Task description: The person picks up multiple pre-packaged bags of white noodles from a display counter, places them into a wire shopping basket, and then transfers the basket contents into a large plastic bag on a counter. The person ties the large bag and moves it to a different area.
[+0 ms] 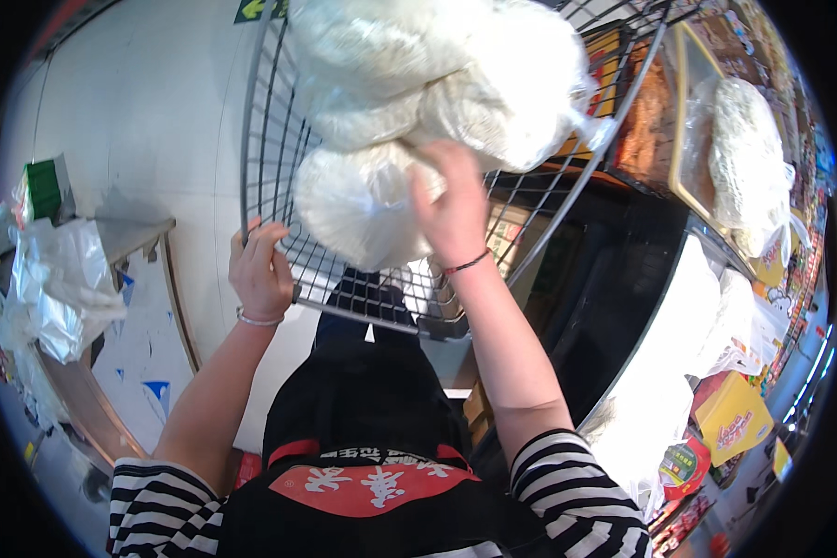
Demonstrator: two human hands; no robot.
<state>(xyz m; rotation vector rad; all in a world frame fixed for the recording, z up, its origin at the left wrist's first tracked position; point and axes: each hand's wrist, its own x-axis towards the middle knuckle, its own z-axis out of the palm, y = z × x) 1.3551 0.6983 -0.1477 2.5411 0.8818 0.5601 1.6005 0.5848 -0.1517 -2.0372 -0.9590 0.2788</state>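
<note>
A grey wire basket (383,296), shaped like a shopping cart's, tilts in front of my body. My left hand (261,272) grips its near left corner, the fingers curled around the wire rim. Inside are several clear plastic bags stuffed with a white, stringy or crumbly food that I cannot identify. The nearest bag (363,202) is round, and behind it larger white bags (446,77) pile up past the top of the view. My right hand (453,199), slightly blurred, is at the right side of the nearest bag, thumb and fingers apart.
At right, a black counter (600,300) carries a tray of orange-brown food (645,118) and another filled clear bag (746,160). Packed shelves line the far right. Crumpled plastic bags (66,279) lie on a worn table (136,237) at left, beside a white wall (160,118).
</note>
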